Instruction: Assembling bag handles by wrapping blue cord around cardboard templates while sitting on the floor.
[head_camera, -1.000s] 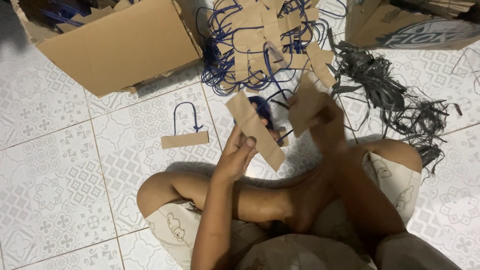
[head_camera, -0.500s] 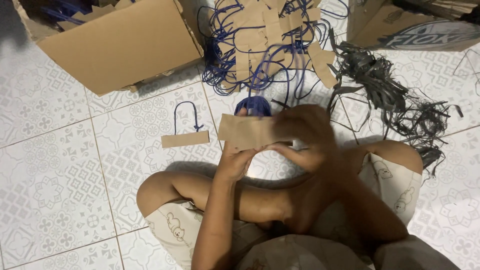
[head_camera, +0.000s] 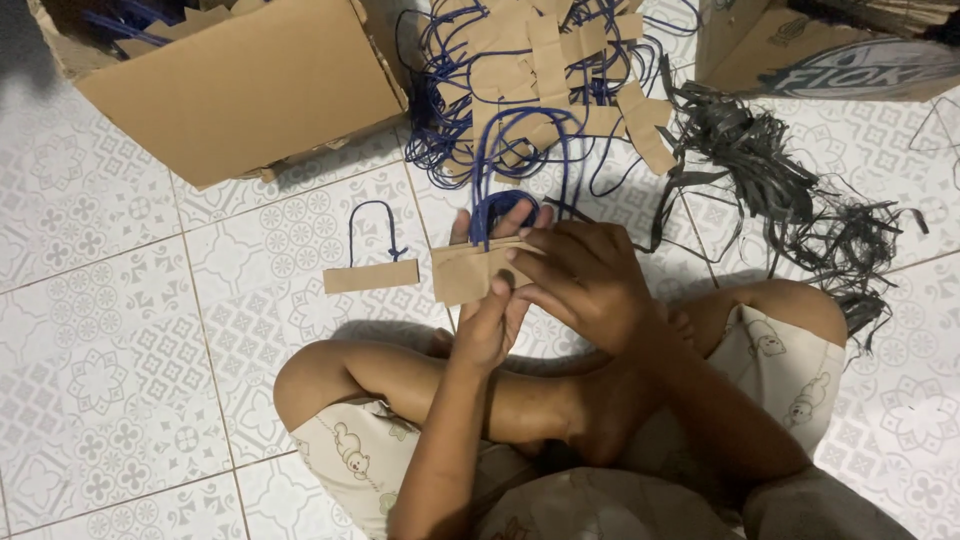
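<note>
Cardboard strip (head_camera: 371, 276) left of both hands, handle pile (head_camera: 540, 90) beyond, box (head_camera: 250, 90) far-left.

The person sits cross-legged, both forearms reaching forward over the shins; the left hand (head_camera: 492, 305) is raised with the wrist bent up, fingers (head_camera: 518, 215) extended upward and thumb pressed forward in a pinch; the right hand (head_camera: 585, 280) comes in from the right, back of the hand toward the camera, fingers curled leftward to meet the left; its fingertips seem closed in a grip, though the knuckles hide them.
</note>
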